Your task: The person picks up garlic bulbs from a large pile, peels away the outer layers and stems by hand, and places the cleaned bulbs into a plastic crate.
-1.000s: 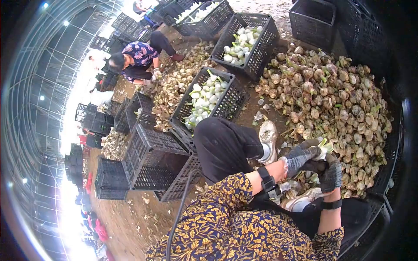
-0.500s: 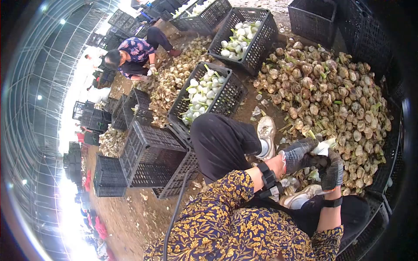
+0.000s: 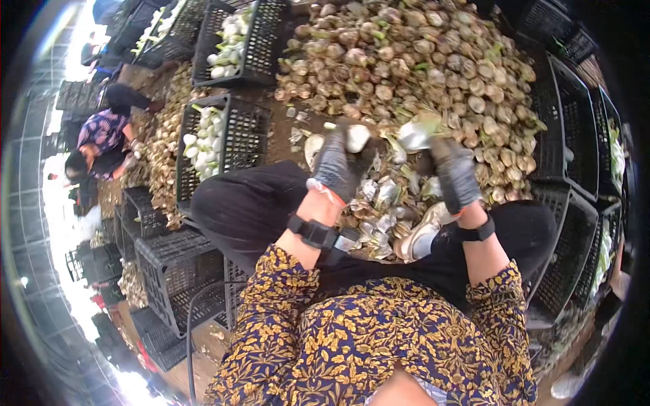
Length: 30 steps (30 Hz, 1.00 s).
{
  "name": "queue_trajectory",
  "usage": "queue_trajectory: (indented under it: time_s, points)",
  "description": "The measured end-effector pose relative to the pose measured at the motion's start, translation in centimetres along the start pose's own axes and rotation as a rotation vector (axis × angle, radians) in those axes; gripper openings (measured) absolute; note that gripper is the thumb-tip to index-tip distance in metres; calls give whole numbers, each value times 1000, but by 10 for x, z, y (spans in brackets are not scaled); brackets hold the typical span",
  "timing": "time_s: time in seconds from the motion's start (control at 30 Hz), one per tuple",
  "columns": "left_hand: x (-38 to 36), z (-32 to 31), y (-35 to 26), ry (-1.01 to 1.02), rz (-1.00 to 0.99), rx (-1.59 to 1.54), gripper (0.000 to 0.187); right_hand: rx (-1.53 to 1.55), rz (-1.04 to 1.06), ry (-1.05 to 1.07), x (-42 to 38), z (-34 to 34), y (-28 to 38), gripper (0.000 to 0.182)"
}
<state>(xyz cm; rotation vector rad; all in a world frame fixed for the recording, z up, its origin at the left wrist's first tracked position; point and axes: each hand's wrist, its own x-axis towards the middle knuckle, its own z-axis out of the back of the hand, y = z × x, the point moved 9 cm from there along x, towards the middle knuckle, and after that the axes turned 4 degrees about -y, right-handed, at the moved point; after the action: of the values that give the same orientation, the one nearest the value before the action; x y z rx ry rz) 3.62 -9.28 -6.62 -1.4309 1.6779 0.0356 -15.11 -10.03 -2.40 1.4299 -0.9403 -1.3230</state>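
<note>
In the head view my left hand (image 3: pixel 336 162), in a dark grey work glove, is closed around a peeled white garlic bulb (image 3: pixel 357 138) with a short pale stem. To its right my right hand (image 3: pixel 452 174), gloved alike, is closed on a whitish piece of garlic skin (image 3: pixel 414 134) with a greenish end, blurred by motion. The two hands are apart, above loose peeled skins (image 3: pixel 379 223) lying between my feet. Just beyond them is a large heap of unpeeled garlic bulbs (image 3: pixel 406 68).
A black crate (image 3: pixel 245 125) of peeled bulbs stands left of the heap, another crate (image 3: pixel 271 40) behind it. Black crates (image 3: pixel 572 122) also line the right side. An upturned crate (image 3: pixel 177 260) is beside my knee. A person (image 3: pixel 105 139) crouches at a second heap, far left.
My hands have drawn apart, the left with the bulb, the right with the skin piece. Previously they were together at the white bulb. The view has turned to the right.
</note>
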Motion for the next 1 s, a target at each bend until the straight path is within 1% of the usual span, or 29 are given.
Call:
queue_trajectory:
  time_s: [0.03,0.07,0.1,0.13,0.17,0.2,0.23,0.27,0.3,0.33,0.37,0.4,0.43,0.47,0.5,0.57,0.6,0.67,0.7,0.73,0.77,0.8,0.83,0.87,0.9,0.93,0.97,1.0]
  points:
    - [-3,3,-2,-22,-29,40,31,-583,467,91,-13,-22,8,23]
    - [-10,-2,-13,-41,-82,71,33,-1169,948,213,-34,-60,-3,23]
    - [-15,-2,-18,-145,-106,156,35,-1005,1030,235,-38,-63,5,25]
    - [-9,6,-13,-145,-89,159,35,-840,1105,254,-44,-67,13,27]
    - [3,14,-16,-95,-197,294,35,-678,522,101,-20,-50,-6,29]
    - [7,14,-21,-40,-304,429,34,-682,509,95,-18,-54,1,29]
    - [8,16,-23,-17,-407,672,36,-366,157,157,-7,-51,-14,37]
    - [9,17,-16,-11,-396,674,36,-40,-187,209,-4,-55,-29,45]
    - [8,12,-10,27,-428,701,33,151,-344,250,-6,-62,-29,43]
    - [4,9,-4,66,-459,727,30,224,-402,227,-9,-63,-29,41]
    - [-33,-29,-22,140,-780,1043,29,245,-444,240,-11,-65,-28,40]
    - [-35,-33,-16,135,-706,1139,28,265,-481,256,-12,-66,-29,39]
    - [-43,-41,-15,218,-967,1258,27,266,-485,250,-11,-64,-30,39]
    - [-60,-56,-13,302,-1234,1366,26,252,-464,283,-10,-65,-30,35]
    - [-61,-57,-13,304,-1232,1365,26,239,-441,318,-9,-66,-30,32]
    - [-40,-41,-7,224,-749,1214,25,247,-448,318,-9,-65,-35,31]
    - [-36,-37,-6,224,-750,1214,25,254,-450,319,-9,-65,-37,31]
    - [-42,-41,-6,275,-1021,1409,25,288,-420,297,-11,-64,-31,32]
    - [-39,-38,-4,274,-1021,1411,25,322,-387,274,-11,-63,-27,34]
    - [-31,-30,-3,228,-924,1350,25,323,-386,274,-12,-64,-28,34]
    - [-26,-25,-3,181,-827,1288,26,257,-324,228,-9,-59,-26,32]
    - [-26,-26,-3,181,-828,1289,26,190,-262,181,-7,-55,-24,30]
    - [-24,-26,-4,178,-776,1186,26,191,-262,181,-7,-54,-24,30]
    - [-24,-27,-6,176,-724,1084,26,117,-211,186,-8,-52,-21,29]
    - [-27,-31,-10,176,-724,1085,26,43,-159,191,-7,-51,-18,28]
    - [-24,-30,-10,158,-608,1022,26,44,-159,191,-7,-50,-20,28]
    - [-20,-27,-7,139,-492,959,27,-223,69,107,-3,-43,-8,28]
    - [-18,-29,-7,141,-492,961,27,-490,298,19,-4,-41,4,29]
